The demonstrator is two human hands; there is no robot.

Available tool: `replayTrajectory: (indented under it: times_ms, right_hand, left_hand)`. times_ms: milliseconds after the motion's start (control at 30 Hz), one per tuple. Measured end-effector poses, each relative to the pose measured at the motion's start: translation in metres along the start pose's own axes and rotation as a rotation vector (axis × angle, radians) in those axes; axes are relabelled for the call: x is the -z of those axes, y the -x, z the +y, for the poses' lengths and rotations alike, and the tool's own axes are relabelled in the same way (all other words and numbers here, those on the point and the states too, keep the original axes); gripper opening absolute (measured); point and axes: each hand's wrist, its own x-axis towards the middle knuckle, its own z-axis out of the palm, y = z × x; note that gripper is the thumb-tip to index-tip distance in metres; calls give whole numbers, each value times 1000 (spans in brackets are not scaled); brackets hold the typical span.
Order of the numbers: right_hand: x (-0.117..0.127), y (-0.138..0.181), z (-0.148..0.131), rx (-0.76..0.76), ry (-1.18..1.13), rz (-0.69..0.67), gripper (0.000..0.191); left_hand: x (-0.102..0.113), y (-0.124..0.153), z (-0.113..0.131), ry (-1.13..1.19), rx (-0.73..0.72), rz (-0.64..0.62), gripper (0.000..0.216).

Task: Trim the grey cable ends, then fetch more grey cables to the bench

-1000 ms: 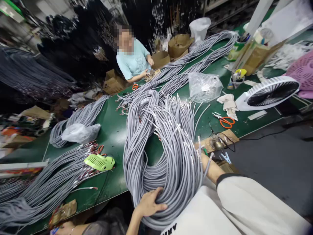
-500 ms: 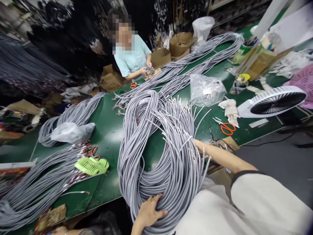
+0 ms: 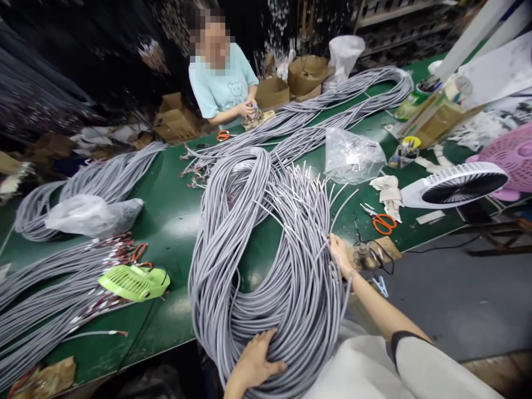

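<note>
Left hand (image 3: 255, 366) spread open, palm flat on the near side of the grey cable coil (image 3: 233, 288), no grip. Right hand (image 3: 341, 256) half closed on a few cable ends (image 3: 332, 271) at the coil's right edge, forearm reaching up-left from the sleeve (image 3: 409, 354). Coil's long axis runs away from the person along the green bench (image 3: 174, 316). Right hand is nearer the ends.

Cable coil (image 3: 233, 266) on bench (image 3: 178, 233), fan (image 3: 455, 185) to R, co-worker (image 3: 222, 83) behind
</note>
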Motion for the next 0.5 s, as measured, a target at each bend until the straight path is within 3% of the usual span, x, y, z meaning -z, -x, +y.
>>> replayTrajectory:
  times_ms: [167, 267, 333, 400, 500]
  right_hand:
    - [11, -3, 1, 116, 105, 97, 41]
    - [21, -31, 1, 205, 57, 38, 37]
    - [24, -52, -1, 226, -1, -63, 34]
    - [23, -69, -6, 234, -63, -151, 33]
    - [17, -87, -17, 219, -145, -250, 35]
  left_hand:
    - [-4, 0, 6, 46, 76, 9, 79]
    - [2, 1, 25, 40, 131, 39, 78]
    - [14, 5, 51, 59, 112, 147, 66]
    - [27, 15, 86, 150, -13, 322, 51]
    - [38, 44, 134, 360, -217, 554, 49]
